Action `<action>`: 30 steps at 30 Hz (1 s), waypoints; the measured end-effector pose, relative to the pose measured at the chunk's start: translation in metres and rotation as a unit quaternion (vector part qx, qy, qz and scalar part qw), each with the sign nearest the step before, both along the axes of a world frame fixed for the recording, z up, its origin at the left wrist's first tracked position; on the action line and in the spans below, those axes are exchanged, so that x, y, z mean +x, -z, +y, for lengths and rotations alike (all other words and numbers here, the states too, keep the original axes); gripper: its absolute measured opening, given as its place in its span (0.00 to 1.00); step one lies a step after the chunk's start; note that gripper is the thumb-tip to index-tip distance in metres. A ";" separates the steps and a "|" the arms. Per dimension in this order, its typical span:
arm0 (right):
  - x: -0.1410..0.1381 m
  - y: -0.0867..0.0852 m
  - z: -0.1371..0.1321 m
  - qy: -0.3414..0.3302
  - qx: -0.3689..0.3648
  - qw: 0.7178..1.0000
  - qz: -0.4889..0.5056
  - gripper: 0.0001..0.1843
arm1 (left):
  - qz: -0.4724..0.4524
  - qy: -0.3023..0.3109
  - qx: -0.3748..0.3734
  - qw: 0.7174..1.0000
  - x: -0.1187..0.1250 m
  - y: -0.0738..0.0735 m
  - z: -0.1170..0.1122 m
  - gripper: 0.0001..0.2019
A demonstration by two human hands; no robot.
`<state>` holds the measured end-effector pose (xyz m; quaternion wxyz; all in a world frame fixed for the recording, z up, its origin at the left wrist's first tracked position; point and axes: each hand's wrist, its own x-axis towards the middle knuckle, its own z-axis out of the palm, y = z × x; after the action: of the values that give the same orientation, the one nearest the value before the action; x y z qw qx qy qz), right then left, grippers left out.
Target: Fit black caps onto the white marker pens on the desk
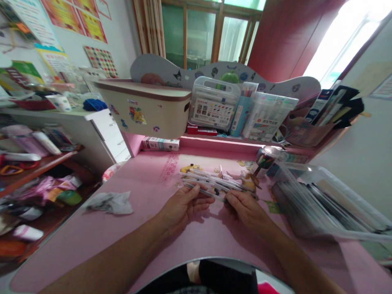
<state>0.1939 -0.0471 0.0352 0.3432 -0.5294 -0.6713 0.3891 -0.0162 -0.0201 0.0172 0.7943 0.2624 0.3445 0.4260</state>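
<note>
Between my two hands runs a thin whitish stick (211, 193) that looks like a pen refill. My left hand (180, 206) pinches its left part between thumb and fingers, palm turned partly up. Thumb and fingertips of my right hand (248, 208) close on its right end, hiding it. Just beyond my fingers lies a loose pile of similar thin pens or refills (211, 178), some with dark tips. On the right stands a clear plastic bin (309, 237) holding many more dark and pale sticks (324, 200).
A crumpled tissue (114, 203) lies left on the pink desk (147, 245). A clear jar of pens (266, 159) stands behind the bin. The shelf above carries a cream box (147, 112), a marker case (214, 106) and a pen holder (309, 130).
</note>
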 end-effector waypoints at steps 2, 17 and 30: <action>-0.001 0.004 -0.002 0.007 -0.039 0.998 0.043 0.12 | -0.005 -0.002 -0.004 1.000 0.000 0.000 0.000 0.05; -0.006 -0.002 -0.005 0.014 0.018 1.000 0.008 0.12 | 0.000 -0.008 0.006 1.000 0.001 -0.004 0.000 0.05; -0.010 0.000 -0.006 0.038 0.091 0.995 -0.022 0.09 | -0.004 -0.011 0.011 1.000 0.001 -0.001 0.000 0.05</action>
<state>0.1843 -0.0530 0.0355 0.3893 -0.5297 -0.6906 0.3015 -0.0151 -0.0198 0.0180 0.7880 0.2653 0.3394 0.4398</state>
